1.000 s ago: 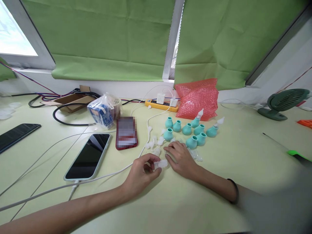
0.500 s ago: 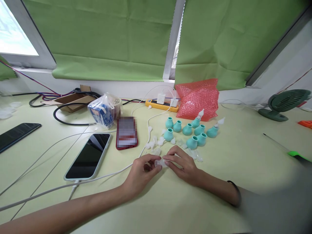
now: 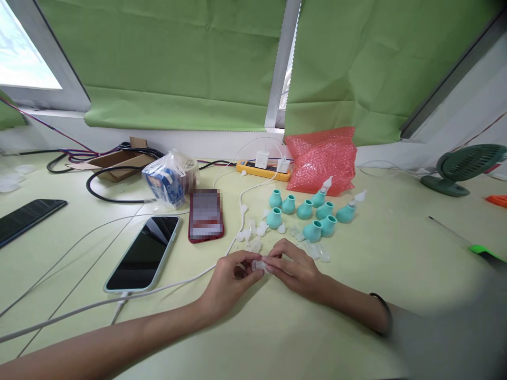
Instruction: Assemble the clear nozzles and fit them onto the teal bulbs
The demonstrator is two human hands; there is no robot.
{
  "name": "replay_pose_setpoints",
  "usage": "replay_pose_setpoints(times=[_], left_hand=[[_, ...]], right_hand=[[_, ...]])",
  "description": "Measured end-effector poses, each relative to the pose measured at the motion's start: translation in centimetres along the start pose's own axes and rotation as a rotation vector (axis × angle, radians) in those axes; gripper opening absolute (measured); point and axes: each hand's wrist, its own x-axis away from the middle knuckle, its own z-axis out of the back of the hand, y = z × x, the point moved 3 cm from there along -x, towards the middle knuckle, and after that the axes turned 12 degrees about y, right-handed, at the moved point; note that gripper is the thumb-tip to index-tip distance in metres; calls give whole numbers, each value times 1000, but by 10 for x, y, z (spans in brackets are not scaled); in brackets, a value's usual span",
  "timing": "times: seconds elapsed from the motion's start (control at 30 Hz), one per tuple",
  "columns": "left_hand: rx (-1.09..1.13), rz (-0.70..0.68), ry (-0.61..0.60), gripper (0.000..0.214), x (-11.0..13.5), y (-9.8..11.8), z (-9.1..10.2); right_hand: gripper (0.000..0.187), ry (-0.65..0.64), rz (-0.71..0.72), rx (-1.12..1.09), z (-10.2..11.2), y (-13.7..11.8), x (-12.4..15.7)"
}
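Low over the front middle of the table, my left hand point(image 3: 233, 279) pinches a small clear plastic piece point(image 3: 259, 265) between thumb and fingers. My right hand point(image 3: 296, 270) meets it from the right, its fingertips closed at the other end of the same piece and covering that end. Just beyond my hands lie loose translucent plastic parts point(image 3: 316, 250) and small white pieces point(image 3: 262, 228). Several teal squeeze bulbs point(image 3: 304, 209) stand behind them, mostly with open necks. Two bulbs carry a pale pointed tip point(image 3: 360, 196).
To the left lie a charging phone point(image 3: 143, 254), a red-cased phone point(image 3: 206, 215) and a white cable point(image 3: 174, 286). A bagged blue box point(image 3: 166, 182), yellow power strip point(image 3: 263, 171) and red bubble-wrap bag point(image 3: 321, 161) line the back. A green fan point(image 3: 461, 169) and screwdriver point(image 3: 477, 248) are right.
My right fingertips have shifted slightly left and drawn closer together over the end of the clear piece. My left hand keeps its hold almost unmoved.
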Motion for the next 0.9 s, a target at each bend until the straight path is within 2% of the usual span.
replay_pose_setpoints(times=[0.43,0.73,0.9], left_hand=[[18,8,-12,23,0,0,0],[42,28,-6,27,0,-1,-1],[39,23,-11,26,0,-1,0]], right_hand=[[36,47,-6,-68,-1,0,-3],[28,117,-21,-83,2,-1,-3],[25,102,-14,-75,2,-1,-3]])
